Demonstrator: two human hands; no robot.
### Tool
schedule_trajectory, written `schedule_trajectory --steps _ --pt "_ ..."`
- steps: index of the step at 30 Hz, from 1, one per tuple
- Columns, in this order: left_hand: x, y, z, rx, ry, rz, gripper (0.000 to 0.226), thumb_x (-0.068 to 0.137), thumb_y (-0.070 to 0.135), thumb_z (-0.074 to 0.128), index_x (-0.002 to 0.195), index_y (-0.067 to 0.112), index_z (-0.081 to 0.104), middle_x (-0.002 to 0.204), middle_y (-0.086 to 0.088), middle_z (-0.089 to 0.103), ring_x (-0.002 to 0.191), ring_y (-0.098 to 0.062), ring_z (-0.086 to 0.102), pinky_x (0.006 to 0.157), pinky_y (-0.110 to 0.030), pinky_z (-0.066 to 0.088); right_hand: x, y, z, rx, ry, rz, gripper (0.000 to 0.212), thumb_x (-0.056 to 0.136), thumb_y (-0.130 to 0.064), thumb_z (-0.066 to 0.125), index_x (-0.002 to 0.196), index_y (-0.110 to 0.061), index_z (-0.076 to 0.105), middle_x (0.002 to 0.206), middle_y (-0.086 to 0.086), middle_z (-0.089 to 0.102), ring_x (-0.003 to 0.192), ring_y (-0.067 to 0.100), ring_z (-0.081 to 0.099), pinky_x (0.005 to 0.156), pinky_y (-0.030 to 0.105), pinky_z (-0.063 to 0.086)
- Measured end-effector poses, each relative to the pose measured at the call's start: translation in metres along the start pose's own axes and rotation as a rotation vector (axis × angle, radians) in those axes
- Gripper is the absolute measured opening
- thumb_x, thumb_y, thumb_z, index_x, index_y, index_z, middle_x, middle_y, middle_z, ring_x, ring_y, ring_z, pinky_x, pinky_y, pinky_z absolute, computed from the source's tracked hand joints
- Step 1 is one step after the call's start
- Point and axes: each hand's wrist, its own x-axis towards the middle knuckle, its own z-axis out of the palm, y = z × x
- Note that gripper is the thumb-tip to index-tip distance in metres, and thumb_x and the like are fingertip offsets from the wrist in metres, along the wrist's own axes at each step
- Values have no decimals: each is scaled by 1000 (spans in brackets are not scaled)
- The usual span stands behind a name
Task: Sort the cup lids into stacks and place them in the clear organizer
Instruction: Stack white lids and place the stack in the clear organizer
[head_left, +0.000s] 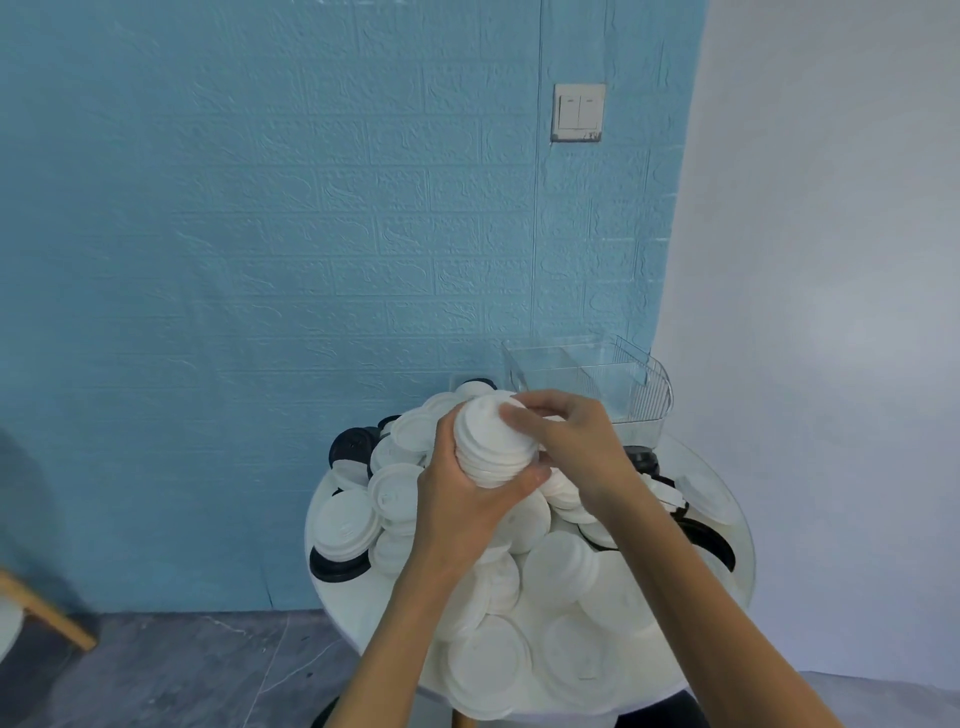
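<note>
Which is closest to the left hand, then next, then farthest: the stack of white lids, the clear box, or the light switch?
1. Stack of white lids: gripped in the left hand.
2. Clear organizer: behind, to the right, on the table.
3. Light switch: high up on the blue wall.

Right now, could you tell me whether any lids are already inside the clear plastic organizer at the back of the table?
No, the clear plastic organizer shows only bare see-through compartments, with no lids inside.
</note>
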Motion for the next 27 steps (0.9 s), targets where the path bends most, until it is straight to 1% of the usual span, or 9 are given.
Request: schedule_trajectory --steps 3,7,10,12,15,18,21,24,27 --pt "-1 2 -3 -5 -5 -3 111 57 34 101 143 56 33 113 40 64 105 10 65 88 -19 55 0 4 4 -12 8 -18 7 83 -24 81 89 -21 79 81 -14 75 82 2 70 74 20 49" --pt "2 5 -5 25 -30 18 88 54 53 95 131 46 53 118 32 64 109 4 65 92 -30 57 1 4 7 -37 7 -61 9 84 -26 80 92 -22 78 81 -15 75 82 0 70 67 10 48" --pt "2 3 -7 29 -15 13 72 63 43 97 123 41 57 115 30 64 106 2 64 90 -30 58 0 2 4 -25 -66 -40 13 90 -30 76 98 -20 79 92 -7 78 92 9 72 79 20 57" --pt "1 0 -10 47 -5 26 66 69 33 95 122 40 57 114 33 61 106 6 62 88 -19 53 0 5 -7 -17 -100 8 19 94 -36 70 104 -21 78 98 1 78 97 21 73 88 34 60" --pt "2 -6 -17 45 16 13 65 70 28 94 121 40 56 111 40 59 102 14 58 79 -4 45 2 24 -34 -361 -30 -48 19 92 -43 71 107 -32 74 96 -8 76 90 13 72 85 30 57" --pt "5 -11 -23 52 38 2 68 68 33 95 123 42 56 116 36 59 107 11 57 87 -12 48 -3 46 -40 -621 -132 -89 33 86 -45 76 117 -34 69 109 -17 69 99 6 64 83 23 49" --pt "7 -14 -24 50 49 -8 69 67 36 95 122 47 55 120 32 60 111 6 58 93 -23 51 -3 61 -30 -772 -200 -171 44 85 -40 76 127 -34 64 120 -10 63 107 11 56 90 26 43" --pt "6 -13 -23 55 51 -2 69 64 41 94 120 50 54 119 35 59 112 7 57 90 -16 49 1 65 -23 -868 -170 -232 52 83 -38 75 133 -36 61 126 -8 56 116 18 50 103 35 40" --pt "6 -15 -24 68 59 -10 69 64 41 94 120 50 54 118 35 59 111 8 57 88 -11 48 6 69 -24 -937 -87 -207 60 83 -46 75 139 -37 56 134 -5 52 124 22 45 108 37 34"
